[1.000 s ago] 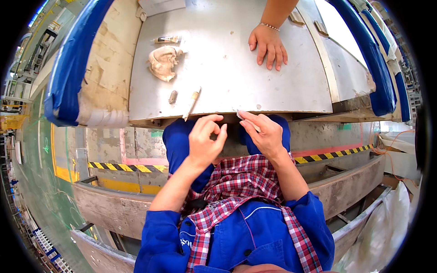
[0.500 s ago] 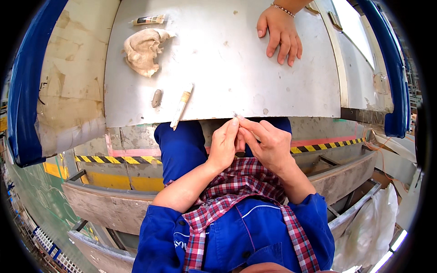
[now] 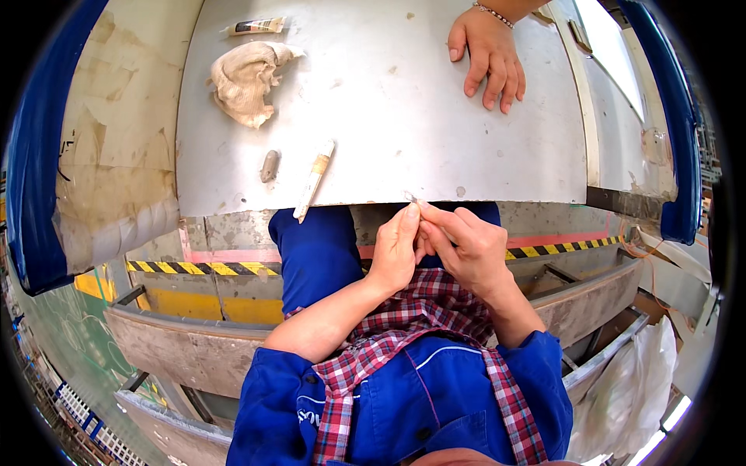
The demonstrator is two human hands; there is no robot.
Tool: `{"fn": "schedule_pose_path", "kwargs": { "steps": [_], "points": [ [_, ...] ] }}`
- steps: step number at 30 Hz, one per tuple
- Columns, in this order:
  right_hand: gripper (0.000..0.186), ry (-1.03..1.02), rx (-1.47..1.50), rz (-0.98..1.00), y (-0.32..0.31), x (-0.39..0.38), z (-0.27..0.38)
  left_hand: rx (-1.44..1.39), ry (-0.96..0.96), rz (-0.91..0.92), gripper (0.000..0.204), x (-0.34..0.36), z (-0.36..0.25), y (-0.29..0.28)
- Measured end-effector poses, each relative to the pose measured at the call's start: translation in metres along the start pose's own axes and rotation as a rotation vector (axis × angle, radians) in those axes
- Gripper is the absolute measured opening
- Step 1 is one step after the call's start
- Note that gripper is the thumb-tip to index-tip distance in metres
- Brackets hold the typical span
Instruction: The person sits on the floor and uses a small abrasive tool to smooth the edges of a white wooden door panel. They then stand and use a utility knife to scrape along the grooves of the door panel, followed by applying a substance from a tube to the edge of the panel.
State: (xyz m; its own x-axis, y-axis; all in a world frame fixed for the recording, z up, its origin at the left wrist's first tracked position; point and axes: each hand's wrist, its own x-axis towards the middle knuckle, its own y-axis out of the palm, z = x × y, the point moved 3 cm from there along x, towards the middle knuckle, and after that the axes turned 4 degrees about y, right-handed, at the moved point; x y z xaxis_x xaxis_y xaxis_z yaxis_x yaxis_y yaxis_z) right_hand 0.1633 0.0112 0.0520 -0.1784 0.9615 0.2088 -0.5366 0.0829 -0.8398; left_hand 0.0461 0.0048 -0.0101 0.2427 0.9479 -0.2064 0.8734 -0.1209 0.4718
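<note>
My left hand [image 3: 395, 247] and my right hand [image 3: 466, 242] meet just in front of the table's near edge, above my lap. Thumbs and fingertips are pinched together at one spot. A tiny thing shows at the fingertips, too small to name. Left of my hands a whitish, pen-like stick with a tan band [image 3: 316, 177] lies across the table edge. Beside it is a small grey-brown oblong lump [image 3: 270, 166]. Farther back lie a crumpled beige cloth [image 3: 247, 84] and a small tube [image 3: 256, 26].
Another person's hand [image 3: 489, 66] with a beaded bracelet rests on the far right of the pale table [image 3: 373, 124]. Blue posts [image 3: 39, 179] stand at both sides. Behind me runs a wooden bench [image 3: 186, 349]; a plastic bag [image 3: 629, 388] is at lower right.
My two hands stay pinched together, shifted slightly right in the picture. The other person's hand also appears slightly farther right. The things on the table keep their places.
</note>
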Motion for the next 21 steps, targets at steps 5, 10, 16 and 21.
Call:
{"fn": "schedule_pose_path", "kwargs": {
  "steps": [5,10,16,21],
  "points": [
    [0.030,-0.022,0.018,-0.013,-0.002,0.000,-0.001,0.038,0.010,0.000,0.043,-0.001,-0.008,0.002],
    [0.029,-0.108,-0.068,0.004,-0.007,0.009,0.012,0.005,0.074,-0.041,0.044,-0.004,-0.002,-0.004],
    [0.034,-0.185,-0.255,0.048,-0.019,0.021,0.032,-0.236,-0.050,0.011,0.041,-0.007,0.007,-0.003],
    [0.039,-0.212,-0.433,0.104,-0.020,0.021,0.042,-0.341,-0.078,-0.031,0.049,-0.004,0.009,0.004]
  ]
}}
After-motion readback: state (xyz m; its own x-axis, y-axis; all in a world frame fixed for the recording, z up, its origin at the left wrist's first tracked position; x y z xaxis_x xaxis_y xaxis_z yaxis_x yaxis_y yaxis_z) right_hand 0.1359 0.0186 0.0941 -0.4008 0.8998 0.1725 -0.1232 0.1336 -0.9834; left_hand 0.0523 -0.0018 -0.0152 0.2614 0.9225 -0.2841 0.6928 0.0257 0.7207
